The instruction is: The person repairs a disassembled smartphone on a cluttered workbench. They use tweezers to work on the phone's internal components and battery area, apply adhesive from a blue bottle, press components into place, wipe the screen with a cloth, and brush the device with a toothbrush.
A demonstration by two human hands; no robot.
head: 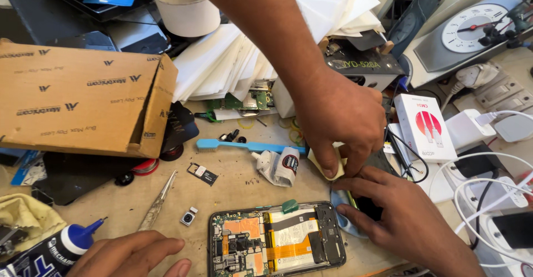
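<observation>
The phone (277, 239) lies on the desk (239, 185) with its back off, battery and board bare. The left hand (133, 253) rests open beside it. The right hand (402, 213) pinches a dark panel (367, 206), which a co-worker's hand (336, 119) wipes with a cloth (322, 165); reassembly looks not yet begun.

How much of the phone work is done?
Done: the phone lies open, battery and boards showing, and a small camera part is out. In hand: another person's hand presses a yellow cloth on a dark screen piece that the right hand steadies. The left hand rests empty. Left: the phone is not yet closed.
</observation>
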